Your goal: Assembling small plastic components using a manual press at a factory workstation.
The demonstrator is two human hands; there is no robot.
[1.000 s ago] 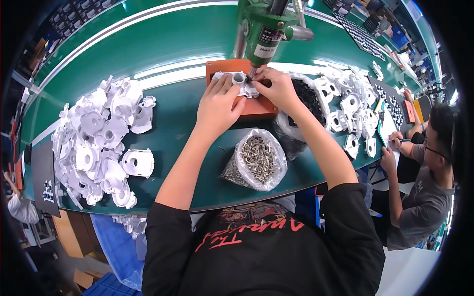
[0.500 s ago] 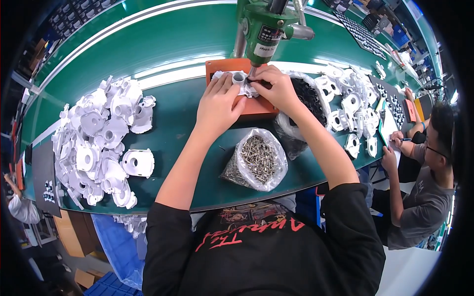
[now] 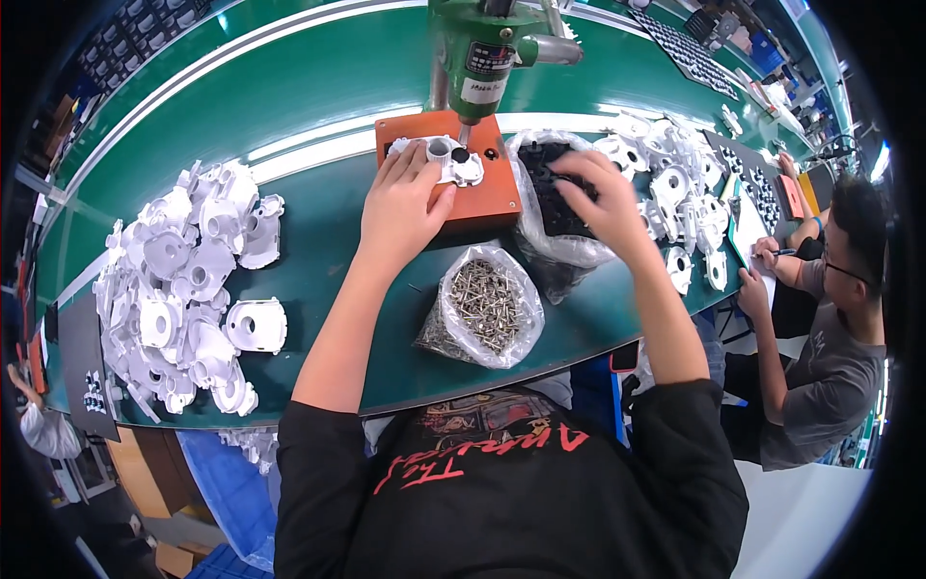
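My left hand (image 3: 405, 209) lies over a white plastic housing (image 3: 469, 173), its fingers holding the part on the orange fixture block (image 3: 490, 201). A small round black piece (image 3: 461, 154) sits on the housing beside its raised ring, just below the tip of a green drill-press-like machine (image 3: 482, 63). To the right, my right hand (image 3: 608, 201) is over a clear bag of black plastic pieces (image 3: 552, 203). Its thumb and fingers are apart, and nothing shows between them. Closer to me stands an open clear bag of metal screws (image 3: 487, 304).
White housings are heaped (image 3: 178, 280) on the left of the green table, with one single housing (image 3: 257, 325) beside the heap. More white parts (image 3: 680, 198) lie at the right. A co-worker (image 3: 830, 338) with a pen sits at the right edge.
My right hand has left the housing and moved right to the bag of black pieces. The round black piece now shows on the housing. My left hand stays on the housing; the view has shifted slightly.
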